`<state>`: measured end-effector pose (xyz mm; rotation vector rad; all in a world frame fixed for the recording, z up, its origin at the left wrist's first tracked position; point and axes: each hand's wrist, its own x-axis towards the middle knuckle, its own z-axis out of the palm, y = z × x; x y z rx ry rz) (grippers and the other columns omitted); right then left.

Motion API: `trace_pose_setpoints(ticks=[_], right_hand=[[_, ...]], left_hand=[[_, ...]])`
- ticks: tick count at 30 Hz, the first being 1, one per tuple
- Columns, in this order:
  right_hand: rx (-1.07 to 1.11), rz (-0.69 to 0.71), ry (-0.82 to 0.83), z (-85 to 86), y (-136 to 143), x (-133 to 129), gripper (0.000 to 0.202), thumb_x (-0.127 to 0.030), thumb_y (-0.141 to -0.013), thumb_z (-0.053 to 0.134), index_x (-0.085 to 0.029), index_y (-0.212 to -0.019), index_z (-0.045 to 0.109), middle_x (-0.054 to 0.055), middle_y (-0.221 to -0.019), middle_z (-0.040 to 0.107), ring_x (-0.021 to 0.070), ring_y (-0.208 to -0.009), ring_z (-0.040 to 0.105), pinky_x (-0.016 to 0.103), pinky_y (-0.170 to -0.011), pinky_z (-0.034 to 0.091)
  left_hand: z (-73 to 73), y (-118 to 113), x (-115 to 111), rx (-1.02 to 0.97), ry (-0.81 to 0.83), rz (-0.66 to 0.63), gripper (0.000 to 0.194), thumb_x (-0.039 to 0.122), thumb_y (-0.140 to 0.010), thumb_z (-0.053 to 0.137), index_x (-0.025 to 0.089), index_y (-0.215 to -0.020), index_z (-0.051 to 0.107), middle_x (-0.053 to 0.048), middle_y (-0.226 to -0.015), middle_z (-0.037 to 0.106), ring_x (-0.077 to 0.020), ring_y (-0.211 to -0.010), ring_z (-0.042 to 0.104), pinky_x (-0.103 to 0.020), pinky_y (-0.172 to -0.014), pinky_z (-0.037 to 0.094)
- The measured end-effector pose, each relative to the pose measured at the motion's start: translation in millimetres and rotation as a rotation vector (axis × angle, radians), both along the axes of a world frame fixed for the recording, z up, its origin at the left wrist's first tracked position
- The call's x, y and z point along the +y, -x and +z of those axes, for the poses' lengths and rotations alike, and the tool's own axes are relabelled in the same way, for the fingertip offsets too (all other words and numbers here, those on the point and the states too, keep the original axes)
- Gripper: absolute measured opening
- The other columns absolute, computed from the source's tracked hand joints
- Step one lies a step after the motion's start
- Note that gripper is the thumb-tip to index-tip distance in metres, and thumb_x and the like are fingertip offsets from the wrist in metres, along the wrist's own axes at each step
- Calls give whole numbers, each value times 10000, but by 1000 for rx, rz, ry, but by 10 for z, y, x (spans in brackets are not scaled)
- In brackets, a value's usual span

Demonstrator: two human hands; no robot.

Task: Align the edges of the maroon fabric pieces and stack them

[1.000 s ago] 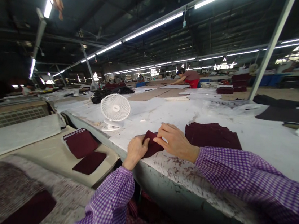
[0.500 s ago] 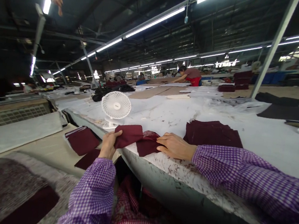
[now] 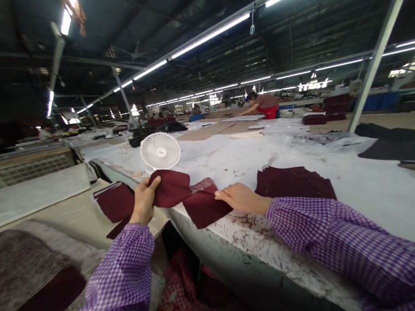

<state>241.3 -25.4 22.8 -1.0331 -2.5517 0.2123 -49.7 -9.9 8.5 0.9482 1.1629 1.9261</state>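
My left hand (image 3: 145,199) pinches the left edge of a maroon fabric piece (image 3: 172,189) in front of the fan. Its thumb lies on the near face. My right hand (image 3: 238,196) grips the upper right corner of another maroon fabric piece (image 3: 205,207), which hangs at an angle over the table's front edge. The two pieces meet or overlap between my hands; whether they are joined I cannot tell. A speckled patch shows at the top of the right one. Behind my right wrist lies a stack of maroon pieces (image 3: 295,182).
A white fan (image 3: 160,150) stands on the white-covered table (image 3: 369,195). At the left, maroon pieces (image 3: 114,201) rest on a beige surface. A metal post (image 3: 376,65) rises at the right. Another person (image 3: 265,103) bends over the far part of the table.
My left hand has shifted slightly left with its piece. The right-hand piece is spread flatter and turned, its lower corner now pointing down, and my right fingers have closed on its corner.
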Motion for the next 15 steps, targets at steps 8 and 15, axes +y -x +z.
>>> trace_pose_setpoints(ticks=[8, 15], right_hand=[[-5, 3, -214, 259, 311, 520, 544, -305, -794, 611, -215, -1313, 476, 116, -1449, 321, 294, -1235, 379, 442, -997, 305], [-103, 45, -189, 314, 770, 840, 312, -330, -955, 345, -233, -1034, 630, 43, -1098, 638, 197, -1037, 541, 335, -900, 371]], left_hand=[[26, -105, -75, 291, -149, -112, 323, 398, -658, 719, 140, -832, 632, 2, -771, 646, -124, -678, 578, -248, -678, 478], [154, -140, -201, 346, -206, -152, 329, 380, -696, 703, 144, -921, 654, -21, -854, 669, -137, -741, 585, -241, -699, 474]])
